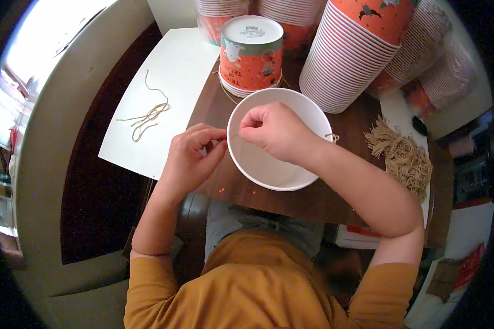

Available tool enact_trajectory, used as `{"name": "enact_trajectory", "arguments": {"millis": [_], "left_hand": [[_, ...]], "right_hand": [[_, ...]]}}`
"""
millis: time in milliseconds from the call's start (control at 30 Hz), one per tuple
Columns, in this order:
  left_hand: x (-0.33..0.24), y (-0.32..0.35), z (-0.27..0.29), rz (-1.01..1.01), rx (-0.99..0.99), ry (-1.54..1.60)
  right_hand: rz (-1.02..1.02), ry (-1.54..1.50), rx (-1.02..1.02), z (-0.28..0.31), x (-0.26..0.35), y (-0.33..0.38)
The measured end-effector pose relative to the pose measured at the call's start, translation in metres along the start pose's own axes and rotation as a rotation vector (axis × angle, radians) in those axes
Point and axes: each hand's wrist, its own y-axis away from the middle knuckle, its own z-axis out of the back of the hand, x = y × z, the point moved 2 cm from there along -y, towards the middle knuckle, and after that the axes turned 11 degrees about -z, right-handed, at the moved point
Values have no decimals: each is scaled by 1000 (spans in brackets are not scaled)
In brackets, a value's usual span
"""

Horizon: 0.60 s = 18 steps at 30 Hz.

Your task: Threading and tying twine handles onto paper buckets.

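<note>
An open white paper bucket (271, 174) stands in front of me, its mouth facing up. My right hand (280, 131) reaches over the rim into it. Thumb and forefinger are pinched near the left inner wall, where a short bit of tan twine (235, 135) shows at the fingertips. Outside that same wall, my left hand (195, 156) has its fingertips pressed together against the bucket; whatever they grip is hidden. A knotted loop of twine (333, 137) sticks out at the right side of the rim.
Behind the bucket, upturned orange printed buckets (252, 66) stand stacked with twine around them. A tall bucket stack (348, 57) leans at back right, with bagged stacks beyond. Loose cords (151, 116) lie on a white board (181, 60) at left; a twine heap (403, 159) sits right.
</note>
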Motion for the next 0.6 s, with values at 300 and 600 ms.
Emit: {"name": "enact_trajectory", "arguments": {"millis": [300,600], "left_hand": [[-8,-1,1,-18,-3,-36],[-7,0,0,-24,-4,-45]], "right_hand": [[-28,-153,94,-5,-2,2],[-138,-250,98,-5,-7,3]]}}
